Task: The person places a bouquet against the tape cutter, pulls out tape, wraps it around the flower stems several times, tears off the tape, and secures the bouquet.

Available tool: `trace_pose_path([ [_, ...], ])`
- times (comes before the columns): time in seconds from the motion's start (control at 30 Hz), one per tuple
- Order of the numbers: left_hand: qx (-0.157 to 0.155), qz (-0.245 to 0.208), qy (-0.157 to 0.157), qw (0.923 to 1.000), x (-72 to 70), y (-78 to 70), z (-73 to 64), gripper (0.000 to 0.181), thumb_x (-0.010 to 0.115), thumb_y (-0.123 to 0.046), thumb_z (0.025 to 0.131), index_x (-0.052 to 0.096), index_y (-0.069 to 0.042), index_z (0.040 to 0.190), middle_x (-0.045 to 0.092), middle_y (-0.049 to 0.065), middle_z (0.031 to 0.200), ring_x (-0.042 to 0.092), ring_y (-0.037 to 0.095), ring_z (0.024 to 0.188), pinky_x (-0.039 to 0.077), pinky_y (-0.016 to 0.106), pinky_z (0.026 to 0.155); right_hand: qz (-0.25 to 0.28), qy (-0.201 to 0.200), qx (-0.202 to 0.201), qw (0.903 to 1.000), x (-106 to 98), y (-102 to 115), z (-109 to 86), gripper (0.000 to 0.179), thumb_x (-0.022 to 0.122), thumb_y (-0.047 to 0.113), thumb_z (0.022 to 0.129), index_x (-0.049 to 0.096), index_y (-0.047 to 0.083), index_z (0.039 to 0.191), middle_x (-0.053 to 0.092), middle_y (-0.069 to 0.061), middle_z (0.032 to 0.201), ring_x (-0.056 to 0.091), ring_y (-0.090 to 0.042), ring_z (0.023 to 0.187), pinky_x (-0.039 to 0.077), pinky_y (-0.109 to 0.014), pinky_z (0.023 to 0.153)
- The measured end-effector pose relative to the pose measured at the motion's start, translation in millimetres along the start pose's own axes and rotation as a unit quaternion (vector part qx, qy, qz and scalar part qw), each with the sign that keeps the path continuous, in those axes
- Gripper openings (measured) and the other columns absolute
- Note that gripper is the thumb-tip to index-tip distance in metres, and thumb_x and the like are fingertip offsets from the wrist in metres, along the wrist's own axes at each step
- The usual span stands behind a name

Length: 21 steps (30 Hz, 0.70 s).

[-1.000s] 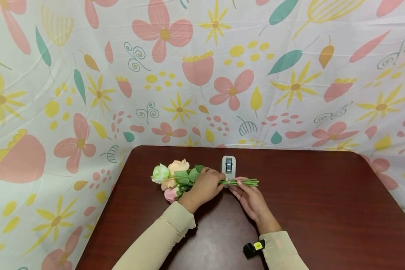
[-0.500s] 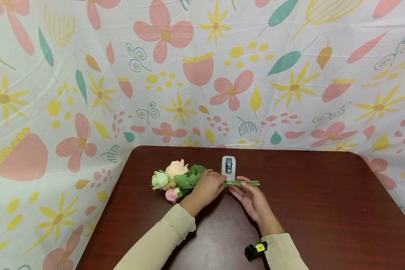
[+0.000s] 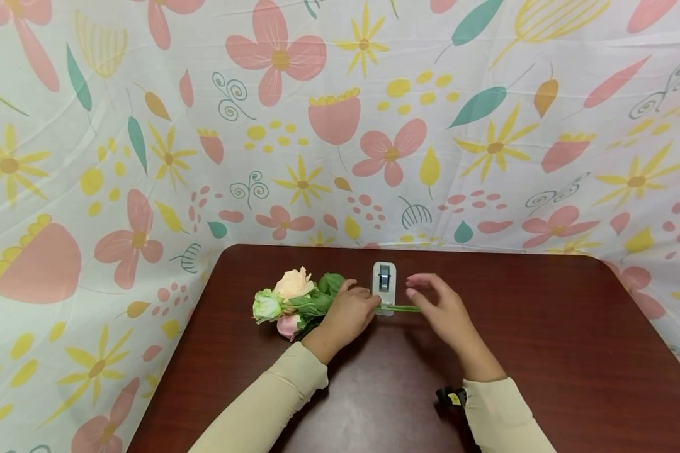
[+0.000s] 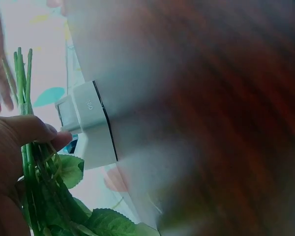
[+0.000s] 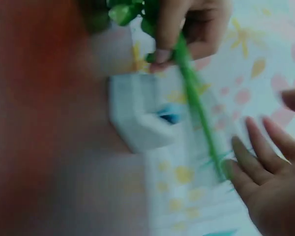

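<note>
My left hand (image 3: 348, 314) grips a bunch of artificial-looking flowers by its green stems (image 4: 28, 167), thumb and fingers closed round them. The blooms, a peach rose (image 3: 294, 283), a pale green one (image 3: 267, 306) and a pink one (image 3: 288, 327), point left. Bare stem ends stick out to the right. My right hand (image 3: 444, 311) is beside those ends, its fingers spread and loosely bent, with nothing held. A shiny clear patch shows on the stems beside my left thumb. Just behind the stems stands a pale tape dispenser (image 3: 384, 277), partly overlapped by them.
Everything is on a dark reddish-brown table (image 3: 544, 327) with rounded far corners. A cloth with a flower print (image 3: 340, 157) hangs behind it and along the left. A small black device (image 3: 450, 396) sits at my right wrist. The right wrist view is blurred.
My right hand has let go of the stem ends and moved right and slightly away, its fingers opening. My left hand keeps its grip; the blooms and leaves have turned slightly.
</note>
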<state>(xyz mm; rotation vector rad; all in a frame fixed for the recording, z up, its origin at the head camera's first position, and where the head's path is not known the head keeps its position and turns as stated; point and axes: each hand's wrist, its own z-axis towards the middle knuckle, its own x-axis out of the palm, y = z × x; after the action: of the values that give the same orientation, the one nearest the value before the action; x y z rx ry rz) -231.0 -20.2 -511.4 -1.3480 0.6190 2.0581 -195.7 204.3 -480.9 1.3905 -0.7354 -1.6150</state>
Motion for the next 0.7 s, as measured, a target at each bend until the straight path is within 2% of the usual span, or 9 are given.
trace_pose_path([
  [0.03,0.001,-0.001,-0.001,1.0,0.0,-0.3,-0.2,0.006,0.072,-0.017,0.092,0.068,-0.023,0.093,0.075,-0.008,0.092,0.069,0.011,0.103,0.043,0.045,0.109,-0.064,0.019,-0.02,0.9976,0.6,7.6,2.7,0.032,0.066,0.027,0.099,0.064,0.008,0.124,0.068,-0.005,0.12,0.063,-0.019,0.114,0.05,-0.035,0.096],
  [0.07,0.002,0.0,-0.004,1.0,0.2,-0.6,-0.4,0.006,0.072,-0.017,0.092,0.069,-0.022,0.093,0.075,-0.008,0.091,0.069,0.011,0.103,0.043,0.045,0.109,-0.122,0.041,-0.039,0.9909,1.8,14.3,5.4,0.03,0.067,0.027,0.098,0.066,0.009,0.121,0.068,-0.007,0.119,0.064,-0.022,0.113,0.051,-0.04,0.096],
  [0.17,0.002,0.002,-0.009,1.0,0.4,-1.4,-1.1,0.006,0.072,-0.018,0.093,0.071,-0.023,0.096,0.075,-0.007,0.092,0.069,0.012,0.102,0.043,0.045,0.109,-0.235,0.118,-0.061,0.9629,6.5,28.7,13.5,0.026,0.067,0.027,0.097,0.067,0.007,0.114,0.069,-0.01,0.112,0.066,-0.026,0.102,0.052,-0.047,0.089],
  [0.27,0.002,0.005,-0.014,0.9999,0.8,-2.0,-1.4,0.007,0.071,-0.018,0.093,0.071,-0.024,0.097,0.075,-0.008,0.092,0.069,0.012,0.101,0.043,0.045,0.108,-0.285,0.189,-0.042,0.939,10.4,33.0,20.6,0.024,0.065,0.028,0.098,0.068,0.007,0.107,0.07,-0.007,0.102,0.066,-0.02,0.09,0.053,-0.043,0.081],
  [0.37,0.002,0.009,-0.015,0.9998,1.5,-2.5,-1.7,0.008,0.071,-0.019,0.094,0.071,-0.025,0.098,0.075,-0.009,0.093,0.068,0.012,0.101,0.043,0.044,0.108,-0.301,0.236,-0.028,0.9233,13.3,30.4,26.5,0.019,0.064,0.028,0.099,0.071,0.011,0.099,0.071,0.0,0.091,0.064,-0.013,0.08,0.053,-0.039,0.075],
  [0.5,0.001,0.012,-0.007,0.9999,1.7,-2.4,-2.2,0.007,0.07,-0.02,0.095,0.071,-0.026,0.099,0.075,-0.009,0.096,0.066,0.013,0.105,0.042,0.042,0.107,-0.304,0.251,-0.033,0.9184,16.9,23.8,30.1,0.016,0.065,0.024,0.099,0.075,0.013,0.094,0.073,0.002,0.087,0.064,-0.011,0.076,0.052,-0.036,0.072],
  [0.7,-0.006,0.008,0.018,0.9998,1.3,-0.6,-2.1,0.009,0.07,-0.023,0.095,0.07,-0.026,0.103,0.076,-0.009,0.101,0.064,0.014,0.111,0.04,0.042,0.109,-0.292,0.215,-0.058,0.9301,20.0,16.2,26.5,0.013,0.068,0.021,0.097,0.077,0.013,0.093,0.074,0.002,0.086,0.066,-0.012,0.078,0.054,-0.036,0.073],
])
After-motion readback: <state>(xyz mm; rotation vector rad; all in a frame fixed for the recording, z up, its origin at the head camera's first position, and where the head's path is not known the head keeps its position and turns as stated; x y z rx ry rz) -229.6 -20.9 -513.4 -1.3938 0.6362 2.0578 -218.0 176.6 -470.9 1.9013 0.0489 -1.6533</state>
